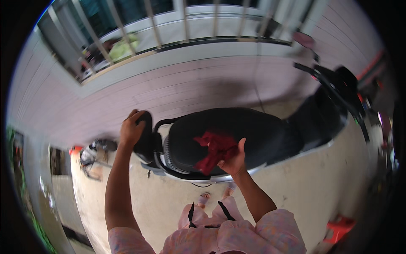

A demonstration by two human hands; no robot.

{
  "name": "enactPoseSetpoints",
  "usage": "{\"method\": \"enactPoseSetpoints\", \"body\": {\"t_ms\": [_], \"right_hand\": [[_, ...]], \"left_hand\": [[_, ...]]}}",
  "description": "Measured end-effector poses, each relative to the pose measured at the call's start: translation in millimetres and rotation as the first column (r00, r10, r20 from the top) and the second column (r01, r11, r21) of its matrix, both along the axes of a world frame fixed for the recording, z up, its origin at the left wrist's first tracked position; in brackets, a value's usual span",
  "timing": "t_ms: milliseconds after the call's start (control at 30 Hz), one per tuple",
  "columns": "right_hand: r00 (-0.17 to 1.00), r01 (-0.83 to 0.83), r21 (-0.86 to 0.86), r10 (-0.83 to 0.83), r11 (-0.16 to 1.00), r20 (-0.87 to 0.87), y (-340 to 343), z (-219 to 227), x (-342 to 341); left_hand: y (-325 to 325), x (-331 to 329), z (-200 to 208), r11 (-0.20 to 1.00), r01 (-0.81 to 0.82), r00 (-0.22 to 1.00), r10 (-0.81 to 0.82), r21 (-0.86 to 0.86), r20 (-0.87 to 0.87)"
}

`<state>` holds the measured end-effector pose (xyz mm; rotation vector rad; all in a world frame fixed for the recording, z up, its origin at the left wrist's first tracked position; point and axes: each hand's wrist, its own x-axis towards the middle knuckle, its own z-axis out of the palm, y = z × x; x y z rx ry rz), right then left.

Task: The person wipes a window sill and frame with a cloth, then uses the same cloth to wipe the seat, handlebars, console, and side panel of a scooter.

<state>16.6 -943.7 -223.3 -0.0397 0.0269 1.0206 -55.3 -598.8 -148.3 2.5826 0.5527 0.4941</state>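
A scooter stands side-on before me, its long black seat running from left to right. My right hand holds a crumpled dark red cloth over the rear half of the seat, thumb up; I cannot tell if the cloth touches the seat. At the scooter's rear, on the left, my left hand is closed over the upper edge of the black backrest. The black grab rail curves round the seat's back end.
Handlebars and a mirror rise at the right. Behind the scooter is a pinkish wall with a barred window. A red plastic stool stands at the lower right. Grey-black items lie on the floor at left.
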Motion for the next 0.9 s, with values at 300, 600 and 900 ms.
{"method": "enactPoseSetpoints", "body": {"t_ms": [300,600,900], "right_hand": [[0.974,0.206,-0.471,-0.224,0.858,0.018,-166,-25,-86],[0.904,0.427,-0.729,-0.268,0.534,0.333,-267,-46,-100],[0.518,0.85,-0.512,0.376,-0.125,0.768,-371,-4,-79]], "left_hand": [[-16,2,-1,0.965,-0.085,0.956,0.15,0.249,-0.254],[-300,-3,-39,0.648,0.76,0.631,-0.757,-0.06,-0.17],[-581,8,-90,-0.506,-0.217,0.844,-0.527,-0.835,0.101]]}}
